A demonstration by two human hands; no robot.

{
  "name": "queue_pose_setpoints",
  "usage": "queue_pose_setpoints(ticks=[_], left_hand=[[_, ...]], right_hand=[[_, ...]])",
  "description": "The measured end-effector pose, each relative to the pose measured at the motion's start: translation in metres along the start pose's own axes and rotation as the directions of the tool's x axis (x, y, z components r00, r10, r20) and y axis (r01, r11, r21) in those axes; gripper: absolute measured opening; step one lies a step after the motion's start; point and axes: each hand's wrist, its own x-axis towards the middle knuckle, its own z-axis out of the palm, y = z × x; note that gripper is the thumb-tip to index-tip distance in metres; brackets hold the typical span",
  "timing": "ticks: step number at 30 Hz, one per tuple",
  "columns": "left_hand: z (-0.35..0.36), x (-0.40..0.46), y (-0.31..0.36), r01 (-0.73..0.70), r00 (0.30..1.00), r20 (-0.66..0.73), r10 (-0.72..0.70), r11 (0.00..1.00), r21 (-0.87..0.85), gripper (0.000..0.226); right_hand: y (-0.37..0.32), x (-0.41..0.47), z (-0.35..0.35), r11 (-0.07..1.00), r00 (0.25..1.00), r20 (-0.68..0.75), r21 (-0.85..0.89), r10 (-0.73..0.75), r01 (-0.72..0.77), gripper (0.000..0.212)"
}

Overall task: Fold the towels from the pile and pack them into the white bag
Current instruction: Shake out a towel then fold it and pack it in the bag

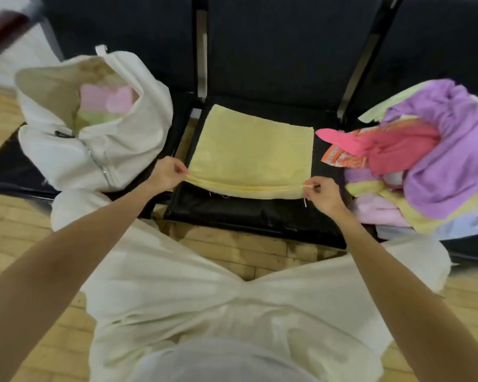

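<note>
A pale yellow towel (250, 153) lies flat on the middle black seat (249, 213). My left hand (166, 173) pinches its near left corner. My right hand (324, 194) pinches its near right corner, and the near edge is stretched taut between them. The white bag (94, 150) stands open on the left seat, zipper undone, with pink and light green folded towels (105, 106) inside. The pile of towels (431, 161) sits heaped on the right seat in purple, pink, yellow and orange-patterned colours.
The dark seat backs (273, 45) rise behind the three seats. A wooden floor (232, 252) lies below. My white-clothed legs (204, 312) fill the foreground in front of the seat edge.
</note>
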Motion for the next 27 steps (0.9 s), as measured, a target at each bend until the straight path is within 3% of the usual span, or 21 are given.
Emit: queue_pose_setpoints(ticks=[3,6,8,10,12,14,16,19,23,27], left_hand=[[0.01,-0.022,-0.015,-0.043,0.999,0.022,0.042,0.994,0.096,0.013],[0.013,-0.027,-0.024,-0.114,0.987,0.142,0.078,0.958,0.263,0.016],[0.016,-0.028,-0.017,-0.112,0.977,0.214,0.022,0.9,0.421,0.015],[0.022,-0.031,0.003,-0.075,0.985,0.168,-0.032,0.802,0.592,0.017],[0.032,-0.033,0.028,-0.104,0.994,0.098,0.052,0.739,0.666,0.019],[0.048,-0.032,0.048,-0.24,0.971,0.145,0.192,0.806,0.541,0.02],[0.068,-0.033,0.066,-0.355,0.916,0.291,0.277,0.896,0.266,0.025],[0.102,-0.039,0.096,-0.503,0.807,0.408,0.426,0.859,0.097,0.044],[0.14,-0.037,0.126,-0.598,0.752,0.346,0.56,0.801,0.003,0.05],[0.161,-0.034,0.144,-0.616,0.746,0.253,0.617,0.782,-0.091,0.033]], right_hand=[[-0.003,-0.032,0.005,0.999,0.998,0.052,0.05,0.017,-0.019,0.009],[0.002,-0.045,0.007,0.997,0.997,0.073,0.078,-0.009,0.003,0.011],[0.005,-0.05,0.008,0.992,0.998,0.065,0.124,-0.017,0.008,0.011],[0.004,-0.055,0.009,0.974,0.997,0.071,0.228,-0.01,-0.006,0.003],[0.005,-0.057,0.01,0.94,0.997,0.077,0.337,0.032,-0.056,0.014],[0.004,-0.056,0.008,0.893,0.991,0.077,0.431,0.108,-0.13,0.034],[0.004,-0.054,0.005,0.833,0.98,0.09,0.516,0.178,-0.199,0.047],[0.004,-0.05,0.0,0.785,0.971,0.11,0.573,0.21,-0.235,0.056],[0.002,-0.049,-0.005,0.756,0.964,0.14,0.599,0.224,-0.263,0.06],[0.002,-0.045,-0.012,0.746,0.962,0.175,0.608,0.211,-0.274,0.061]])
